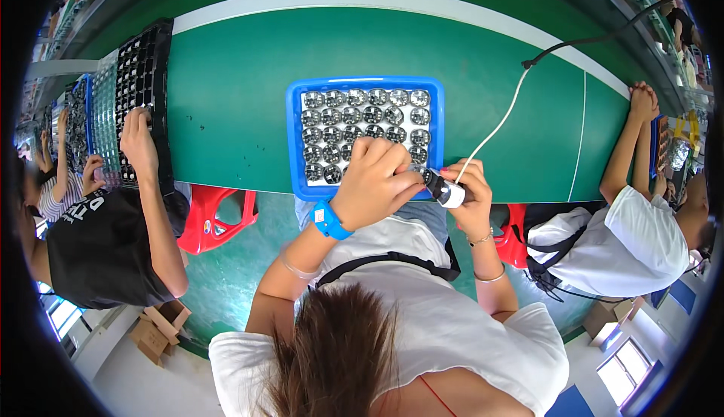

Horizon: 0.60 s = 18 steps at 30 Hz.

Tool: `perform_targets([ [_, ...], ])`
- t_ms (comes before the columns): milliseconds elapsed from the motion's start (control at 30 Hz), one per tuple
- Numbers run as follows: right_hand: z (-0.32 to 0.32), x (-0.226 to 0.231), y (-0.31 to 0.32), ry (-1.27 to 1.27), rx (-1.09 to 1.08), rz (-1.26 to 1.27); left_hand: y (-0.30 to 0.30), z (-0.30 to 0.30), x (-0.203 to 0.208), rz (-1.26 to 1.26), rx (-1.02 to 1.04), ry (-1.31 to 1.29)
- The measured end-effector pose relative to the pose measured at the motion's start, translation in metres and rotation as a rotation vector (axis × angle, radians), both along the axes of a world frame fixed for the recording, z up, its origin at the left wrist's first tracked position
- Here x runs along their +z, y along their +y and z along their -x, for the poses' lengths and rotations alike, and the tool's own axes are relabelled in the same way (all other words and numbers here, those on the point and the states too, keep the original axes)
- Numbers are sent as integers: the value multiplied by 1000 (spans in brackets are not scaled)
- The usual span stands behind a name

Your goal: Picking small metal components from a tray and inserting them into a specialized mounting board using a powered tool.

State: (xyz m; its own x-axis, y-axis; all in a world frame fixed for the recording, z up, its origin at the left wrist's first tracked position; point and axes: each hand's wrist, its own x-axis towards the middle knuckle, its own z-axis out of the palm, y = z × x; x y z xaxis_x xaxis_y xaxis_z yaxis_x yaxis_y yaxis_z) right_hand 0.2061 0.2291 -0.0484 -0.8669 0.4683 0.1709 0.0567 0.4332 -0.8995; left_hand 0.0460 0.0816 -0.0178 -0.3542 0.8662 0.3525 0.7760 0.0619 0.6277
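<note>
Green bench mat (241, 108), long and curved by the lens, with a pale strip along its far edge; you sit at its near side, between two other workers.

Item, blue tray (364, 83): rectangular, lying flat on the mat straight in front of you, its near edge hidden behind your hands. It holds a white insert filled with rows of small round silvery parts (367, 115), dark at their centres, packed side by side.

Item, your left hand (375, 181): fingers curled together over the near right corner of the tray, tips meeting at one of the small round parts; whether the part is truly pinched or only touched cannot be told. A blue band (327, 220) sits on that wrist.

Item, your right hand (469, 191): closed around a small white and black hand tool (445, 191), which lies tilted with its dark tip pointing left, right up against your left fingertips, at the tray's near right corner. Thin bracelets on that wrist.

Item, white cable (494, 127): runs from the tool up and to the right across the mat, joining a black cable (596, 40) near the far edge.

Item, black tray (143, 70): gridded, at the left end of the mat, with another person's hand (138, 139) on it; that person wears a black shirt.

Item, red stool (215, 217): under the bench, to your left.

Item, a person in a white shirt (641, 236) at your right, both arms stretched to the mat's edge.
</note>
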Motion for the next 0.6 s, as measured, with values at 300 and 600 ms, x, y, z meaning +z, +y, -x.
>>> perform_targets([
  [300,-6,2,4,-5,-85,267,0,-1,-3,10,-9,12],
  [600,-13,-2,12,48,-100,545,-14,2,2,123,69,20],
])
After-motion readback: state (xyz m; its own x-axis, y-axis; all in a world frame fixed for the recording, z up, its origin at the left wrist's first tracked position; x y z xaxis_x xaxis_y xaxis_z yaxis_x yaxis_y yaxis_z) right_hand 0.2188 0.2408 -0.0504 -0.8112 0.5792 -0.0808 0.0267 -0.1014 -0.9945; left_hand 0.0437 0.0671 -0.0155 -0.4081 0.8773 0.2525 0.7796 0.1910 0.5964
